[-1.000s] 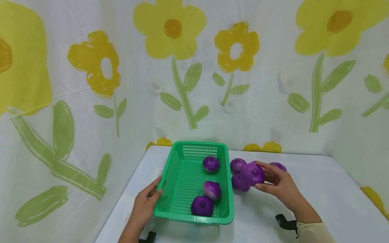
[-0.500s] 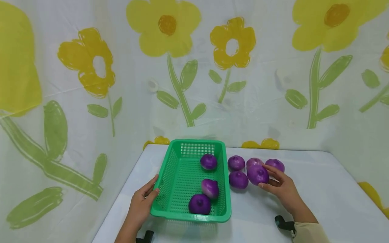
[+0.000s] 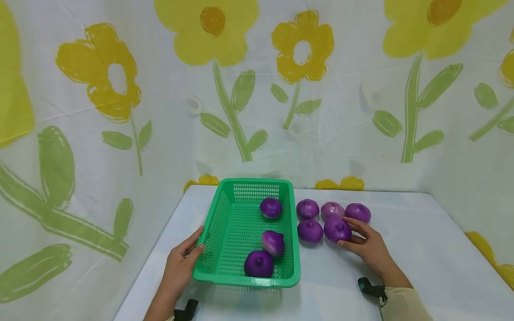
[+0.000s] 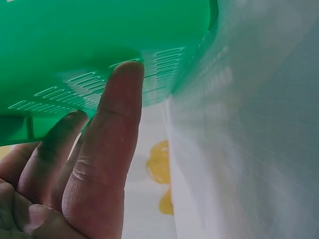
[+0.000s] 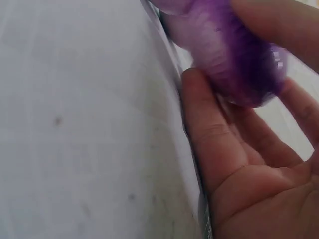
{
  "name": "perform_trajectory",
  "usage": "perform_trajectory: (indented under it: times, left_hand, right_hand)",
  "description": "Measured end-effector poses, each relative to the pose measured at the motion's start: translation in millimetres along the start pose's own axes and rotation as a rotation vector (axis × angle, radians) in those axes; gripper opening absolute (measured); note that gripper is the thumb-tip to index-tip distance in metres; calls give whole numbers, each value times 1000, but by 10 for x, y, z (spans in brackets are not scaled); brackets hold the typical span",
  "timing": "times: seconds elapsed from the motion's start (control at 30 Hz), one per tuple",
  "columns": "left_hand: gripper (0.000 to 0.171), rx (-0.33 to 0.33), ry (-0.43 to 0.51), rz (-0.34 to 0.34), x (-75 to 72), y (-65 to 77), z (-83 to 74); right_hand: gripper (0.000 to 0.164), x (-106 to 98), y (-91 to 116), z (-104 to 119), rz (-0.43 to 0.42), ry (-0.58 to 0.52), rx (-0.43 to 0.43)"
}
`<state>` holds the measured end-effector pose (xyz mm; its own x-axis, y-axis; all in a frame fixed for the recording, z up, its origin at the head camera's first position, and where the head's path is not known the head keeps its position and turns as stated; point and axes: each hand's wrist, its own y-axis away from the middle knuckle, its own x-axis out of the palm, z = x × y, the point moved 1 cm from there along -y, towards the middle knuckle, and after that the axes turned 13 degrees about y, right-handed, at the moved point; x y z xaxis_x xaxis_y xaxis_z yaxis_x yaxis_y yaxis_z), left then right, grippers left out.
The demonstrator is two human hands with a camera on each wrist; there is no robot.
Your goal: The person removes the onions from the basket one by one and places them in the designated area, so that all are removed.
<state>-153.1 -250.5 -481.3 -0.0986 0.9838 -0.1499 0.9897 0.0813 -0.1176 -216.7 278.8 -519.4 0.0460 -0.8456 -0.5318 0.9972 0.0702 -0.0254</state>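
My left hand [image 3: 179, 263] holds the left rim of a green plastic basket [image 3: 246, 281], thumb on the rim; in the left wrist view its fingers [image 4: 117, 114] lie against the slotted outer wall. Inside the basket are three purple onions, one onion [image 3: 271, 208] at the back and two touching near the front. Right of the basket, my right hand [image 3: 371, 249] grips a purple onion [image 3: 336, 229] between thumb and fingers, low at the table. In the right wrist view that onion [image 5: 234, 59] shows a paler side, partly hidden by the thumb.
Several more onions stand beside the held one: a near-left onion [image 3: 310, 231], a back-left onion [image 3: 307, 209], a paler back-middle onion [image 3: 332, 211] and a back-right onion [image 3: 358, 213]. A flower-printed cloth [image 3: 341, 147] hangs behind the white table [image 3: 433, 249].
My right hand has carried its onion away from the basket, rightward and down, beside the other onions. The left hand keeps hold of the basket. The head view has shifted slightly.
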Motion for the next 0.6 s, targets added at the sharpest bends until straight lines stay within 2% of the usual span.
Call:
perform_trajectory:
  times: [0.23, 0.6]
  left_hand:
    - [50, 8, 9, 9, -5, -10, -13]
    - [50, 3, 18, 12, -3, -5, 6]
  right_hand:
    - [86, 24, 11, -30, -14, 21, -50]
    - [82, 66, 1, 10, -46, 145, -100]
